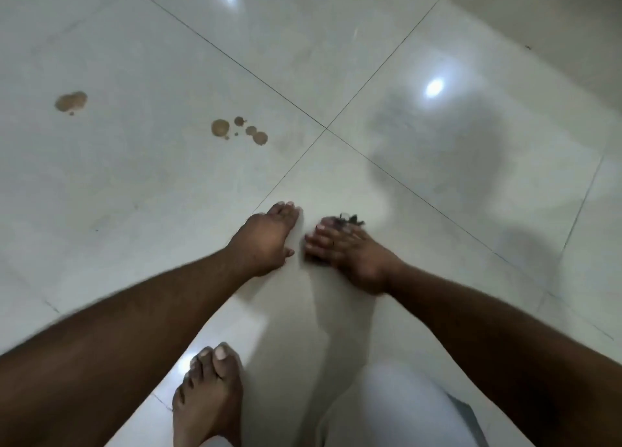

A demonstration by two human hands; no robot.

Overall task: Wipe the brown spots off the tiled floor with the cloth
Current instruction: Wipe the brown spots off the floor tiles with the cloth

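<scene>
The shiny tiled floor (pixel 141 184) has brown spots (pixel 239 131) at ten o'clock, the left hand (pixel 266 241) rests flat with straight fingers, and the right hand (pixel 343 248) presses a small, dark, soft-looking cloth (pixel 350 219), probably light and easy to bunch.

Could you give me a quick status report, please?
Left hand open. Right hand pressing dark cloth to floor. Brown spots unwiped, off left. Path clear.

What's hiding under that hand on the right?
Under the right hand, something dark and frayed pokes out past the fingertips, probably the cloth. The hand covers the rest, and the picture is blurry.
</scene>
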